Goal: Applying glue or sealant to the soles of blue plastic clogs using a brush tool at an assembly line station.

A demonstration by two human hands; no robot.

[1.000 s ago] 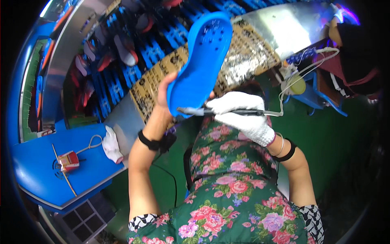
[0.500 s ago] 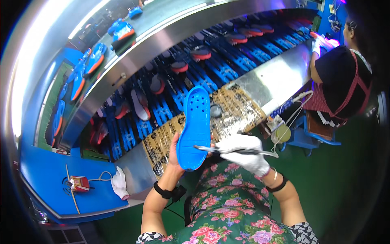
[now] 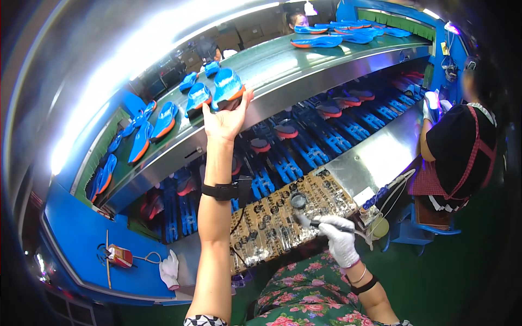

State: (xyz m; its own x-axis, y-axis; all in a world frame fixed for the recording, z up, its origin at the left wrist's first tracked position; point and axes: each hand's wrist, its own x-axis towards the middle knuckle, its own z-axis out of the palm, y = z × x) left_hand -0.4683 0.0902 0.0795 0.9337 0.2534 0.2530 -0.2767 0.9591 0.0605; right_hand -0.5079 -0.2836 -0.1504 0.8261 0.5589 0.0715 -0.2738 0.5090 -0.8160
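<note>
My bare left hand [image 3: 225, 120] is stretched far out over the upper conveyor. Its thumb and fingers are round the near end of a blue shoe sole [image 3: 228, 87] with an orange edge; the palm side of the grip is partly hidden. Another blue sole [image 3: 198, 98] lies just left of it. In my white-gloved right hand [image 3: 338, 239] is a brush [image 3: 316, 223] with a dark handle and a pale tube trailing behind. The brush tip is over the taped cardboard [image 3: 266, 231], close below a small round dark cup [image 3: 298, 201].
More blue soles [image 3: 163, 120] lie along the green upper belt [image 3: 261, 62]. Below it, a lower rack [image 3: 310, 155] carries shoe parts. A co-worker [image 3: 457, 144] sits at the right. A white glove [image 3: 169, 270] rests on the blue side table [image 3: 70, 233].
My left hand has carried the blue sole up and away to the upper conveyor. The brush has come off the sole and moved down beside the cup. The view has shifted.
</note>
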